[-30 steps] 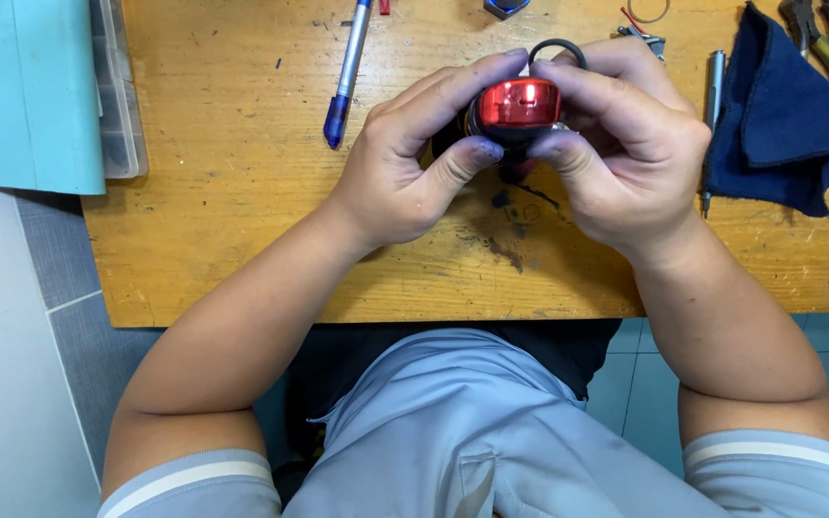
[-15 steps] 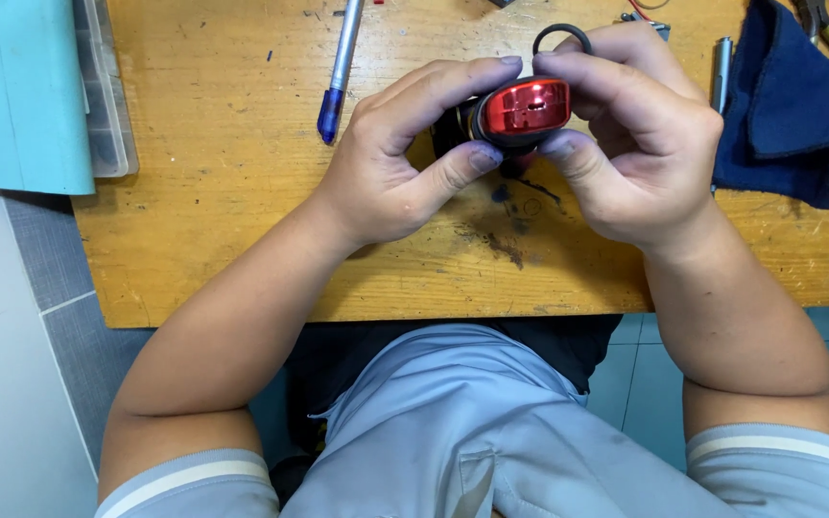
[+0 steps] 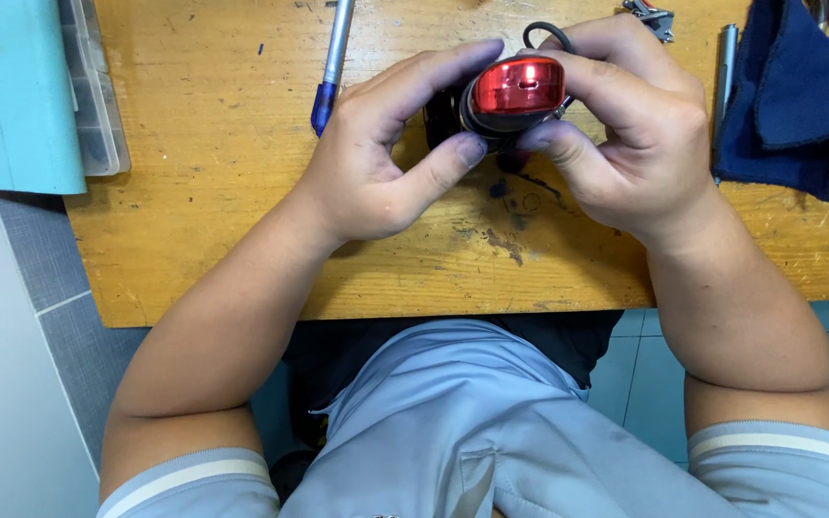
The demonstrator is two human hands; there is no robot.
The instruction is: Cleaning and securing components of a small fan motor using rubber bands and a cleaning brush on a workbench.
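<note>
Both hands hold one small device above the middle of the wooden bench (image 3: pixel 242 249), toward its far edge. The device is a black body with a glossy red lens (image 3: pixel 518 84), probably a small lamp or tail light, with a black cord loop (image 3: pixel 547 33) showing just behind it. The left hand (image 3: pixel 376 163) closes on the device's left side, index finger along the top and thumb pressed up against the underside. The right hand (image 3: pixel 626 134) closes on the right side, fingers wrapped over the top and thumb beneath. Neither hand is open; both grip the same object, which hangs clear of the bench surface.

On the far left lies a teal case (image 3: pixel 11 91) beside a clear plastic organiser box (image 3: pixel 98 96). A blue pen (image 3: pixel 332 59) lies just left of the left hand. To the right are a silver pen-like tool (image 3: pixel 724 77) and a crumpled dark blue cloth (image 3: pixel 798 115). Dark stains (image 3: pixel 506 240) mark the wood below the hands.

The risk here looks to be in the thumbs: if they press unevenly, the red lens could pop off suddenly and small parts could drop onto the bench or roll over its near edge into the lap. The smooth lens could also slip in the grip, and the cord could snag on a finger.
</note>
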